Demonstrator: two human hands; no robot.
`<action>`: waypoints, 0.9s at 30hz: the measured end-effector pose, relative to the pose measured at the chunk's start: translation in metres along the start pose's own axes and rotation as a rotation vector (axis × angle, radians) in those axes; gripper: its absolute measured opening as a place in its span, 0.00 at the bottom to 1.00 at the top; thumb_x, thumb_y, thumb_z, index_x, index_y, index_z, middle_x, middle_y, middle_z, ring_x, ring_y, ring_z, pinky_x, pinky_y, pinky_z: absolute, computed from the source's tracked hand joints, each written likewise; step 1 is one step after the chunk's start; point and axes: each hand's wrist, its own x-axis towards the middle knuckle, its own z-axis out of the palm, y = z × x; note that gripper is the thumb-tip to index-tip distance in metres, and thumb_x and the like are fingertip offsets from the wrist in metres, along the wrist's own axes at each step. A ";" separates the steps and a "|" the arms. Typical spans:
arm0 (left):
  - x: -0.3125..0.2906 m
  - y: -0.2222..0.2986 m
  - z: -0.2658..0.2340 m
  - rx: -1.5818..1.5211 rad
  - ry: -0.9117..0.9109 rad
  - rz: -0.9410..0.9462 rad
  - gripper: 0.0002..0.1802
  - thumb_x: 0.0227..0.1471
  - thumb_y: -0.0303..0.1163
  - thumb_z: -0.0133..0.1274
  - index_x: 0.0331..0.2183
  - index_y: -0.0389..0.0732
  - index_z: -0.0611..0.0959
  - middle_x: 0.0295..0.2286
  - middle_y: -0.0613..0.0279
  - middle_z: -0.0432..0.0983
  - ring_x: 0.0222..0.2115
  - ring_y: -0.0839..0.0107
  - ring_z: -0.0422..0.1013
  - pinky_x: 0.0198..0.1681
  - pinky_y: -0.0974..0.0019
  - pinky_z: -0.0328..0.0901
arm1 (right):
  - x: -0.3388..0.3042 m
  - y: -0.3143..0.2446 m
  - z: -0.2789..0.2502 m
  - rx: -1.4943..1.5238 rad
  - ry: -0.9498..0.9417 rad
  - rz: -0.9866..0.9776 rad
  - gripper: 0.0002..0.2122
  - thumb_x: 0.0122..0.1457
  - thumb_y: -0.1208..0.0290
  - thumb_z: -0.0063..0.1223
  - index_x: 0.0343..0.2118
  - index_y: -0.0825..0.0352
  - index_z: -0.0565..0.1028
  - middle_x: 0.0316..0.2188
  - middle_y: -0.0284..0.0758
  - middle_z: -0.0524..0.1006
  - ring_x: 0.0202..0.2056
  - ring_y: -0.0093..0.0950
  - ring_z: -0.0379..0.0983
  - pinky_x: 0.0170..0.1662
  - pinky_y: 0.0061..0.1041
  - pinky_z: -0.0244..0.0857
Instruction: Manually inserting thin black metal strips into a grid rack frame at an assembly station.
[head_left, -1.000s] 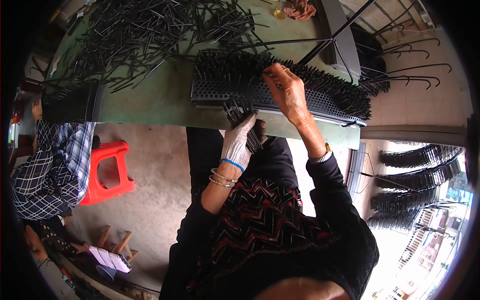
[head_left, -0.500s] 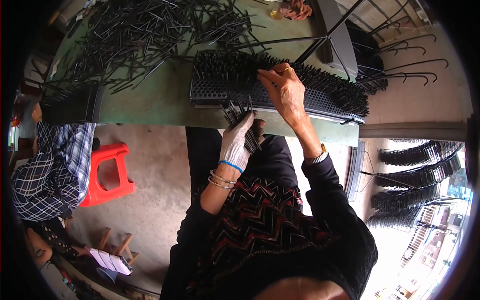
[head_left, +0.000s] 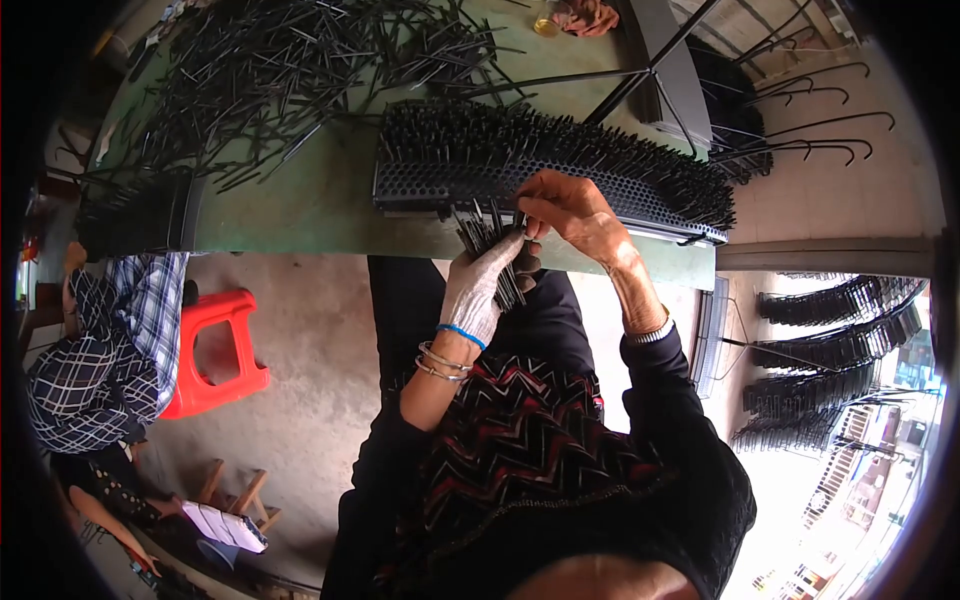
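My left hand (head_left: 476, 284), in a whitish glove with dark fingertips, is closed round a bundle of thin black rods (head_left: 478, 236) just off the table's front edge. My bare right hand (head_left: 580, 220) pinches the tip of a rod beside that bundle, its thumb and forefinger together close to my left fingertips. Just beyond both hands lies a long black perforated rack (head_left: 415, 186). Many black rods (head_left: 460, 135) stand upright in its far rows, while bare holes show along its near side.
A heap of loose black rods (head_left: 270, 85) covers the far left of the green table (head_left: 290, 215). Thin black bars (head_left: 652, 72) cross behind the rack. A red stool (head_left: 222, 350) stands at left near a person in checked cloth (head_left: 80, 370). Black racks (head_left: 825, 350) hang at right.
My right hand has come back from the upright rods in the rack toward me, down to the bundle. My left hand stays nearly in place, still holding the rods.
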 end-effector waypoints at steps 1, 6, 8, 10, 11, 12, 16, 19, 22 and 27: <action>0.001 0.000 0.001 0.001 0.000 -0.001 0.13 0.54 0.35 0.57 0.39 0.38 0.81 0.29 0.60 0.80 0.24 0.72 0.76 0.25 0.70 0.70 | -0.002 -0.001 -0.001 -0.049 0.062 -0.028 0.06 0.60 0.76 0.52 0.37 0.72 0.75 0.24 0.33 0.77 0.27 0.18 0.73 0.32 0.19 0.68; 0.010 0.002 -0.001 -0.122 0.081 -0.079 0.15 0.54 0.41 0.58 0.41 0.44 0.79 0.28 0.61 0.80 0.24 0.70 0.76 0.23 0.65 0.72 | -0.001 -0.018 -0.004 -0.228 0.447 -0.189 0.06 0.61 0.77 0.50 0.38 0.73 0.74 0.24 0.35 0.78 0.27 0.19 0.76 0.33 0.19 0.70; 0.014 0.003 0.004 -0.079 0.072 -0.110 0.15 0.55 0.42 0.58 0.40 0.45 0.79 0.29 0.61 0.79 0.25 0.69 0.76 0.23 0.62 0.73 | 0.007 -0.020 -0.007 -0.366 0.619 -0.361 0.06 0.62 0.77 0.49 0.38 0.73 0.73 0.25 0.37 0.79 0.28 0.21 0.77 0.33 0.19 0.71; 0.018 0.001 0.010 -0.084 0.027 -0.150 0.14 0.55 0.42 0.58 0.40 0.45 0.78 0.30 0.60 0.79 0.27 0.69 0.76 0.25 0.61 0.74 | 0.017 -0.009 -0.009 -0.339 0.646 -0.386 0.05 0.62 0.77 0.49 0.38 0.72 0.73 0.25 0.36 0.79 0.28 0.20 0.78 0.32 0.19 0.70; 0.023 -0.004 0.006 -0.135 0.001 -0.158 0.13 0.56 0.40 0.56 0.39 0.44 0.78 0.29 0.59 0.79 0.27 0.68 0.76 0.27 0.60 0.75 | 0.021 -0.007 -0.009 -0.377 0.658 -0.391 0.05 0.62 0.77 0.49 0.38 0.72 0.73 0.25 0.35 0.79 0.28 0.20 0.78 0.32 0.19 0.70; 0.028 -0.009 0.002 -0.135 0.002 -0.156 0.13 0.56 0.40 0.56 0.39 0.44 0.78 0.29 0.59 0.79 0.27 0.68 0.76 0.27 0.60 0.75 | 0.025 -0.004 -0.010 -0.415 0.667 -0.398 0.05 0.62 0.77 0.50 0.38 0.71 0.73 0.25 0.35 0.79 0.28 0.20 0.78 0.31 0.19 0.69; 0.028 -0.015 -0.004 -0.229 0.075 -0.092 0.09 0.57 0.36 0.55 0.37 0.43 0.78 0.29 0.59 0.78 0.27 0.68 0.75 0.31 0.60 0.75 | 0.031 0.001 -0.012 -0.482 0.681 -0.442 0.04 0.61 0.77 0.50 0.37 0.70 0.74 0.24 0.35 0.79 0.29 0.20 0.78 0.31 0.19 0.69; 0.022 -0.012 -0.003 -0.227 0.099 -0.061 0.08 0.56 0.34 0.55 0.36 0.42 0.79 0.29 0.60 0.78 0.27 0.68 0.75 0.32 0.61 0.74 | 0.030 0.002 -0.014 -0.471 0.676 -0.426 0.04 0.61 0.77 0.50 0.37 0.70 0.74 0.24 0.35 0.79 0.29 0.21 0.79 0.31 0.19 0.69; 0.020 -0.012 -0.002 -0.255 0.093 -0.064 0.08 0.56 0.33 0.56 0.36 0.41 0.79 0.28 0.61 0.78 0.27 0.69 0.75 0.30 0.62 0.74 | 0.030 0.006 -0.016 -0.452 0.631 -0.383 0.04 0.60 0.78 0.51 0.38 0.69 0.74 0.26 0.35 0.79 0.29 0.21 0.79 0.30 0.19 0.68; 0.019 -0.013 0.001 -0.236 0.124 -0.070 0.08 0.56 0.33 0.56 0.36 0.40 0.81 0.25 0.61 0.78 0.23 0.71 0.74 0.25 0.65 0.72 | 0.033 0.011 -0.017 -0.728 0.603 -0.507 0.07 0.56 0.76 0.57 0.38 0.64 0.78 0.30 0.34 0.75 0.28 0.25 0.77 0.30 0.22 0.68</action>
